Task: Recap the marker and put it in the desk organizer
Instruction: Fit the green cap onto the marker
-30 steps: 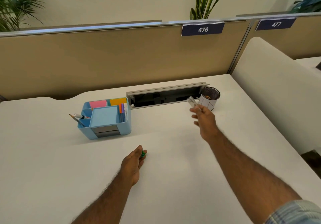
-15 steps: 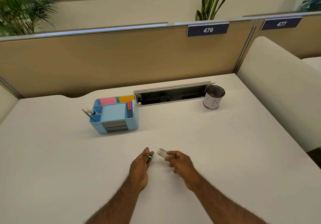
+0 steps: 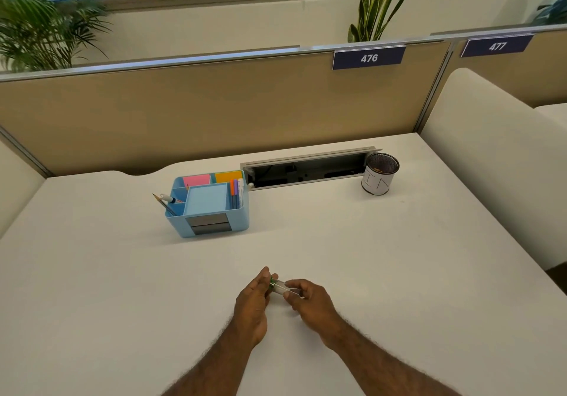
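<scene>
My left hand is curled shut around the green-collared marker, with only a sliver of its green plastic showing past my fingertips. My right hand pinches the clear, glossy plastic cap between thumb and forefinger, the other fingers loosely bent. The cap's open end meets the green collar; I cannot tell whether it is fully seated. Both hands sit low over the matte white table, near the middle of its front edge.

Well apart, toward the back edge and left of centre, stands the light blue plastic desk organizer, a rounded-corner box split into compartments. Pink and orange sticky-note pads fill its two rear cells, a pale blue square pad fills the middle, and two grey drawer fronts face me. A sharpened pencil and a white pen lean out of the left compartment; slim orange, purple and white pens stand in the narrow right one. Just beside its back right corner, a long metal-framed cable tray lies open along the back edge, dark inside. At the tray's right end stands a round black mesh cup wrapped in white paper.

A tan fabric partition with an aluminium top rail runs behind the table, carrying navy plates numbered 476 and 477. Beyond it are leafy plants and a window.
</scene>
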A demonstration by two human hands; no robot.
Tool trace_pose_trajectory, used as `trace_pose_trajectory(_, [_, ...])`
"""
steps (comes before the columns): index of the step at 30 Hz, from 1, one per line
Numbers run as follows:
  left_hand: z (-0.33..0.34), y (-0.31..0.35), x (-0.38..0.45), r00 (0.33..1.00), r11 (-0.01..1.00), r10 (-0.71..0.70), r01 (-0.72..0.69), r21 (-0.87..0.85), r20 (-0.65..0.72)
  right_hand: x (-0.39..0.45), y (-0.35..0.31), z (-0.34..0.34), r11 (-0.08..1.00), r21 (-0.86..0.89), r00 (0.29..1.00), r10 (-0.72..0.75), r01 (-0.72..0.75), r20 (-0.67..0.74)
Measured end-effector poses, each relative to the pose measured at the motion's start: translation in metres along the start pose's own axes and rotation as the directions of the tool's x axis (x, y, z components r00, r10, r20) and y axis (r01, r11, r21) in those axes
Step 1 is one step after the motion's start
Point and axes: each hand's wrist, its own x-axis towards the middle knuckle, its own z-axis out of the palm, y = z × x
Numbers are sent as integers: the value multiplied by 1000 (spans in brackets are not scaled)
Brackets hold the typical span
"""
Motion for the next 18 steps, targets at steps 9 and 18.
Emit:
trace_pose_trajectory(9, [0,-3,-4,1000,1000,22,-22,11,-13,-5,4,8,999,10,998,-43,43,-51])
trace_pose_trajectory(18, [0,0,-6,1000,1000,7,-7,-6,-10,-7,3,9,996,-10,993,-84,84,-80])
